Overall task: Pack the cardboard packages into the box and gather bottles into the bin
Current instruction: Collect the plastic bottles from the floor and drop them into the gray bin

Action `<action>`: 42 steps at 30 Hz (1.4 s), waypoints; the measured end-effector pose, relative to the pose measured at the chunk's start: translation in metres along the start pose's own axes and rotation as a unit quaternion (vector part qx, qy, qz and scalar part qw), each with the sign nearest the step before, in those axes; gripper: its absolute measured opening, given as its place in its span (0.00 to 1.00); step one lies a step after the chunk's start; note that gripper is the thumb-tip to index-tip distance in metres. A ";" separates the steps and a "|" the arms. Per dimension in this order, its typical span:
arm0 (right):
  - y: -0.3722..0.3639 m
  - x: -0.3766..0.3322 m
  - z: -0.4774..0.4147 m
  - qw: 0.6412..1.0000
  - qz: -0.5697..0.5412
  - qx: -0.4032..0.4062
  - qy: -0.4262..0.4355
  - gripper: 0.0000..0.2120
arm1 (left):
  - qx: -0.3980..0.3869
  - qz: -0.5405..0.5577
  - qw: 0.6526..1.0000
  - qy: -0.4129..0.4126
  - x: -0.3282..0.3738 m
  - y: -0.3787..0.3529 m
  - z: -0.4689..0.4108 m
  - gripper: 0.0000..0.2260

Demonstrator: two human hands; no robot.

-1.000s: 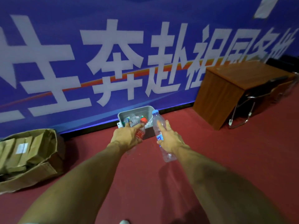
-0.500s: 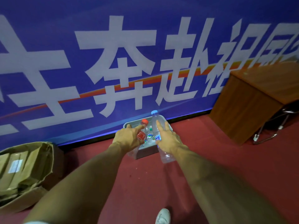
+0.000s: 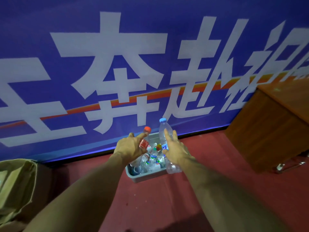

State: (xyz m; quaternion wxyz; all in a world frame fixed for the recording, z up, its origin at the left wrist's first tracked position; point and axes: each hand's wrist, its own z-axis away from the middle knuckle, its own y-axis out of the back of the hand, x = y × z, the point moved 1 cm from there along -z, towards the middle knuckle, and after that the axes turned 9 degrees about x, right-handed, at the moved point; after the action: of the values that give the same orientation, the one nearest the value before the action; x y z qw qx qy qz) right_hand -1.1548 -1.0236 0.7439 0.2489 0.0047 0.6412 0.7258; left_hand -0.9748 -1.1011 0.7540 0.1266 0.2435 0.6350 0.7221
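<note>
Both arms outstretched over the bin (image 3: 147,177) — left hand (image 3: 129,148) grips red-capped bottle (image 3: 145,141), right hand (image 3: 175,152) blue-capped bottle (image 3: 164,136).

Back wall: blue banner (image 3: 167,30), big white characters (image 3: 117,64), orange-red stripe (image 3: 80,110) running diagonally. Floor (image 3: 158,206): dark red carpet. Right side: brown wooden desk (image 3: 267,131) against the wall, chrome tube frame (image 3: 289,164) at its base. Lighting dim.

Event hall: blue banner (image 3: 184,17), red carpet (image 3: 150,206)
</note>
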 end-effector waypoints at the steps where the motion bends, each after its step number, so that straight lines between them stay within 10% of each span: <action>1: -0.001 -0.002 -0.013 1.000 -0.005 0.000 0.000 0.41 | -0.001 -0.002 1.000 -0.001 -0.003 -0.001 -0.013 0.33; 16: -0.051 0.044 -0.170 0.997 -0.040 -0.009 -0.065 0.41 | -0.049 0.001 0.997 -0.051 -0.014 -0.077 -0.187 0.36; 35: -0.406 0.193 -0.362 0.996 -0.010 -0.039 -0.084 0.43 | -0.060 0.020 0.998 -0.009 -0.097 -0.484 -0.341 0.37; 42: -0.422 0.198 -0.357 0.998 0.020 -0.024 -0.056 0.40 | -0.087 0.035 0.995 0.034 -0.113 -0.515 -0.322 0.39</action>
State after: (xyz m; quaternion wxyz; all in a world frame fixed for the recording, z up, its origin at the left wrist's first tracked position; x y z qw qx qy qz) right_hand -1.2944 -1.2599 0.2246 0.2699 0.0525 0.6082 0.7446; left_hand -1.1086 -1.3490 0.2039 0.1001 0.2294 0.5647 0.7864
